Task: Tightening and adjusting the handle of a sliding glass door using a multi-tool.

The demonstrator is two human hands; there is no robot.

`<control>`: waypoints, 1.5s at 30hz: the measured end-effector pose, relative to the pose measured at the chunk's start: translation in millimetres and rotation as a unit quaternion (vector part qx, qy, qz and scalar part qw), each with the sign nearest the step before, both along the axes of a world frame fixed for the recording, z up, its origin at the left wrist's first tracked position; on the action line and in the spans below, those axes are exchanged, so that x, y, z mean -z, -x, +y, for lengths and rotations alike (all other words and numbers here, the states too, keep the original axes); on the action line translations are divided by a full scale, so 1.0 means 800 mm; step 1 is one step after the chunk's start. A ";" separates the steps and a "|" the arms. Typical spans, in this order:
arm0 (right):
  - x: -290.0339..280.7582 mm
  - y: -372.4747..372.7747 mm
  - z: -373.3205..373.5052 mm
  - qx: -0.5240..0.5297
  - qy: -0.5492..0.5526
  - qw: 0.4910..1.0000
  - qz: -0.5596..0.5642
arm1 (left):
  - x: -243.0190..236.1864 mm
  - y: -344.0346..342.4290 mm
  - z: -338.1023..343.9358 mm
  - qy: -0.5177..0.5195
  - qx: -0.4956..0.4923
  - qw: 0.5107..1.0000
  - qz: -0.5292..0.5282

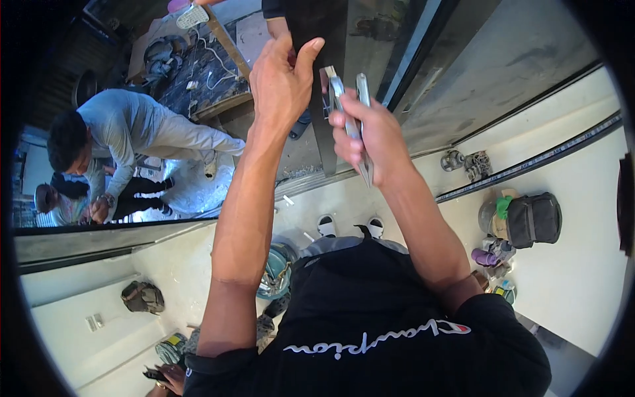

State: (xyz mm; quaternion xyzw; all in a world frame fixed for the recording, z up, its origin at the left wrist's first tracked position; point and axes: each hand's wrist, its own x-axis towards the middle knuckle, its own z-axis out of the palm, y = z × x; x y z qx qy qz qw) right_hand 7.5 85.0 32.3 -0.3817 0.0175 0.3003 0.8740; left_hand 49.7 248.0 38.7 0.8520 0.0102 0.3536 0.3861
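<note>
My right hand (374, 135) is closed round a silver two-armed metal tool that looks like locking pliers (350, 126). Its upper end is beside a small metal fitting on the dark door frame (324, 142). To the left, my left hand (281, 83) is raised, back toward me and thumb stretched away from the fingers. The other fingers are partly hidden behind the hand, and nothing shows in its grasp. Just beyond them, another person's hand (278, 26) in a dark sleeve is near the panel's edge.
Beyond the glass on the left, a person in grey (126, 126) bends over near a cluttered worktable (221, 102). A blue bucket (274, 272) stands by my legs. Bags lie on the pale floor, including a black backpack (536, 221) at right and a dark bag (142, 296) at left.
</note>
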 end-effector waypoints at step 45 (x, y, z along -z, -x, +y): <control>-0.002 0.009 0.009 0.034 0.039 0.999 -0.012 | -0.009 0.011 0.000 0.024 0.055 0.998 -0.023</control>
